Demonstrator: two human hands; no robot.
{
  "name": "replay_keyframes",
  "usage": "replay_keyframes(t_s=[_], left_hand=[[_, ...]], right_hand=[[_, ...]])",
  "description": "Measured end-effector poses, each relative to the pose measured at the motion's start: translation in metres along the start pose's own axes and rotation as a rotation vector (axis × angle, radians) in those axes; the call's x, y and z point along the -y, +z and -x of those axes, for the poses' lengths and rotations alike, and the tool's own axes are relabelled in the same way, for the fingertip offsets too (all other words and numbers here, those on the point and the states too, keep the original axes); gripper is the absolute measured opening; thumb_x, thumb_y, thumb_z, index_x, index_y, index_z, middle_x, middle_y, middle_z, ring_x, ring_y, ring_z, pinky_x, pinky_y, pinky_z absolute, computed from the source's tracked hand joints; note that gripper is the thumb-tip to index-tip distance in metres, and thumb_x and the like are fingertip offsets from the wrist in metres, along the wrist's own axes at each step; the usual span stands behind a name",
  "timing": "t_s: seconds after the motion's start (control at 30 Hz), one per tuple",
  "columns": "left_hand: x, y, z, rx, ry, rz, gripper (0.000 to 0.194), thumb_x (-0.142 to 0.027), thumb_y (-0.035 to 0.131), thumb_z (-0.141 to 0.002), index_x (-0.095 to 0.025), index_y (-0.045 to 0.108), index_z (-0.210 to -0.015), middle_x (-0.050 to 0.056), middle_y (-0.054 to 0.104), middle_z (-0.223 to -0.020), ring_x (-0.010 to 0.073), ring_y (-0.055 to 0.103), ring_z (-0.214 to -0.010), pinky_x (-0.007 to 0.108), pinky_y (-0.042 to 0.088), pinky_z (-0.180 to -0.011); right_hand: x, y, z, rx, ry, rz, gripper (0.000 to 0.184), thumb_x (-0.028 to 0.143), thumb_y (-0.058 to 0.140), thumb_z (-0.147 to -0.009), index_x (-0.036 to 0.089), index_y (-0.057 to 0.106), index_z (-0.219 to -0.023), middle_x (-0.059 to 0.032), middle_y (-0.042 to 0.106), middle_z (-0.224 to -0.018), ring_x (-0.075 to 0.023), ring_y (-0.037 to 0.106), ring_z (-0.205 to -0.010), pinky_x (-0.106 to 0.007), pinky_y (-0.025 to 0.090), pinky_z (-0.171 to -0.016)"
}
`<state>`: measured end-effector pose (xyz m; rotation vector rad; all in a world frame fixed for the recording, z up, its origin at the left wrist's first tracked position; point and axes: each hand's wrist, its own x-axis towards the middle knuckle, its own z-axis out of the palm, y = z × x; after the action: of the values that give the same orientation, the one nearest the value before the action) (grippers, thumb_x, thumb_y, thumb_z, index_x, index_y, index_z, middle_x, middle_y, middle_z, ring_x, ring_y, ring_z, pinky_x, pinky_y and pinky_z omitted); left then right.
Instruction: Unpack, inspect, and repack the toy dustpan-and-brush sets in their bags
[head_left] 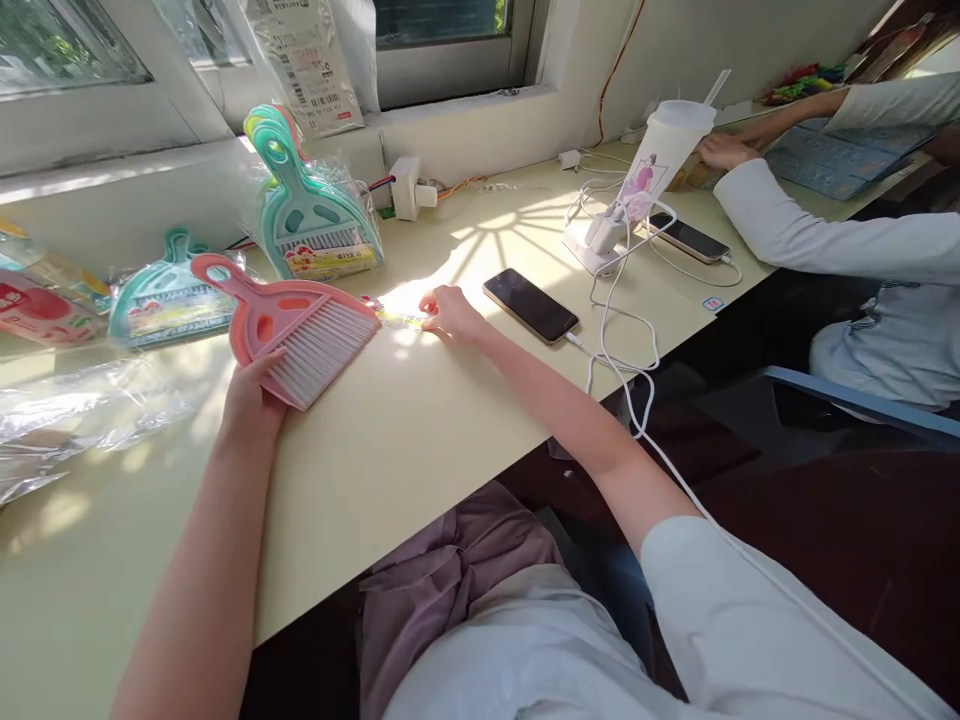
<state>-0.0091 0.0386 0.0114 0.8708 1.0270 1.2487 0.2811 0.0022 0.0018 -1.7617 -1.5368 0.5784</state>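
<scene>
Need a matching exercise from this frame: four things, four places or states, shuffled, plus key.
Things
1. pink plastic dustpan with pale-bristled brush
2. white lidded plastic cup with straw
3. crumpled clear plastic film
4. bare right hand

Places or states
A. on the table, at the far left of the view
B. fingertips at a small printed yellow-and-white label
C. held at its edge by the bare left hand
D. beside the white charging cables

Pairs: 1-C, 2-D, 3-A, 4-B
</scene>
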Motion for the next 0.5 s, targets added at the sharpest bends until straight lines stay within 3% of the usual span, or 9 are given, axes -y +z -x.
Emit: replay_keyframes(t_s=[0.17, 0.3, 0.37, 0.5], left_hand=[[-0.001, 0.001, -0.005, -0.007, 0.004, -0.033, 0.028, -0.008, 0.065, -0.070, -0.013, 0.069, -0.097, 0.006, 0.076, -0.100, 0.0242, 0.068, -0.108, 0.041, 0.056, -0.101], [0.000, 0.003, -0.008, 0.003, 0.004, -0.042, 0.031, -0.009, 0.066, -0.069, -0.012, 0.069, -0.099, 0.007, 0.075, -0.104, 0.0260, 0.067, -0.111, 0.044, 0.054, -0.104], [0.000, 0.003, -0.009, 0.003, -0.016, -0.049, 0.033, -0.010, 0.066, -0.068, -0.011, 0.069, -0.101, 0.008, 0.075, -0.106, 0.0267, 0.067, -0.111, 0.045, 0.053, -0.105], [0.001, 0.000, -0.011, 0.052, -0.031, -0.078, 0.036, -0.012, 0.066, -0.070, -0.011, 0.068, -0.106, 0.009, 0.075, -0.107, 0.0276, 0.068, -0.109, 0.048, 0.054, -0.103]], right_hand=[[-0.007, 0.000, 0.000, -0.063, 0.100, 0.004, 0.018, 0.014, 0.068, -0.078, 0.019, 0.071, -0.096, -0.0065, 0.072, -0.096, -0.0212, 0.068, -0.088, -0.034, 0.055, -0.082], [0.006, 0.005, 0.001, -0.106, -0.020, -0.148, 0.016, 0.019, 0.056, -0.090, 0.021, 0.070, -0.099, -0.0056, 0.072, -0.102, -0.0202, 0.067, -0.101, -0.034, 0.054, -0.090], [0.022, 0.005, 0.005, 0.048, -0.136, -0.258, 0.014, 0.020, 0.058, -0.091, 0.020, 0.070, -0.099, -0.0046, 0.073, -0.100, -0.0182, 0.067, -0.099, -0.032, 0.054, -0.089], [0.060, -0.002, 0.012, 0.491, -0.372, -0.486, 0.014, 0.020, 0.063, -0.089, 0.017, 0.071, -0.100, -0.0040, 0.072, -0.099, -0.0143, 0.067, -0.092, -0.027, 0.054, -0.083]])
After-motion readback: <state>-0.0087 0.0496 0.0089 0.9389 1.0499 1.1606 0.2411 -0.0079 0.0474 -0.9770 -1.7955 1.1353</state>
